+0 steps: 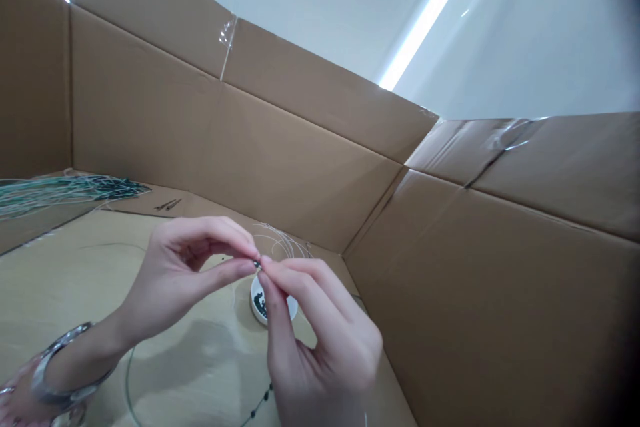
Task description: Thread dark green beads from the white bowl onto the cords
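Head view: two bare hands meet over the counter [65, 273]. The left hand [170, 280] pinches a small dark piece [257, 264] between thumb and fingers; the right hand's [323, 333] fingers grip at the same spot, from the other side. Whether it is one bead or several is too small to tell. Just beyond stands one white bowl [258, 319] holding many dark beads [259, 303], uncountable. One cord [259, 405] below carries at least two dark beads. Far left lies one bundle of green and white strands [75, 192], near at least two thin dark items [170, 204].
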`<state>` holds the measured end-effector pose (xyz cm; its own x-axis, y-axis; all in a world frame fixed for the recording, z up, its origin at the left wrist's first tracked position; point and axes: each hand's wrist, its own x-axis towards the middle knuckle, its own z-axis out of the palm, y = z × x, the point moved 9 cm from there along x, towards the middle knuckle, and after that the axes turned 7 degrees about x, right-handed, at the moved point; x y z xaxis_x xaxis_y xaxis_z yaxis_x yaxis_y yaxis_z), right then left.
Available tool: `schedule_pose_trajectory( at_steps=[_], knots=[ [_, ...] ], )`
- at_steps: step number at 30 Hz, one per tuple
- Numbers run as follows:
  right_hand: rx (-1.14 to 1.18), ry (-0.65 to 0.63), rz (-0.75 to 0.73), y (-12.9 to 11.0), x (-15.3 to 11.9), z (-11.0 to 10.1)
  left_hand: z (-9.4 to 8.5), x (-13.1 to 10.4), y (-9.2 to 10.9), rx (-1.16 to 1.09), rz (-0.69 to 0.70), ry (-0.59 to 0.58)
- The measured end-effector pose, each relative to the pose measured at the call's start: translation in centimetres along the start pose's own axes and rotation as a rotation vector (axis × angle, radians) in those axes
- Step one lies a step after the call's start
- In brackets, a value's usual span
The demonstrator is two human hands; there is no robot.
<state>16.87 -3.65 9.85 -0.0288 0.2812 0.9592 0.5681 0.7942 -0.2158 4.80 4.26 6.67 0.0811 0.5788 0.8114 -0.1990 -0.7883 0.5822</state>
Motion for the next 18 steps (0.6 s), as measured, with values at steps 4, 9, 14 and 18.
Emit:
schedule_pose_trajectory(
  at_steps=[4, 9, 14, 18],
  knots=[
    [0.068, -0.018, 0.029, 0.5, 0.0, 0.2, -0.2, 0.0, 0.3, 0.054, 0.026, 0.007],
    [0.113, -0.048, 0.054, 0.7, 0.3, 0.2, 0.0, -0.1, 1.1, 0.213, 0.107, -0.031],
    [-0.016, -0.118, 0.094, 0.9, 0.7, 1.1, -0.1, -0.7, 2.7, 0.538, 0.323, 0.010],
    [-0.100, -0.139, 0.165, 2.1, 0.6, 1.3, -0.2, -0.5, 3.1, 0.720, 0.412, 0.043]
  ],
)
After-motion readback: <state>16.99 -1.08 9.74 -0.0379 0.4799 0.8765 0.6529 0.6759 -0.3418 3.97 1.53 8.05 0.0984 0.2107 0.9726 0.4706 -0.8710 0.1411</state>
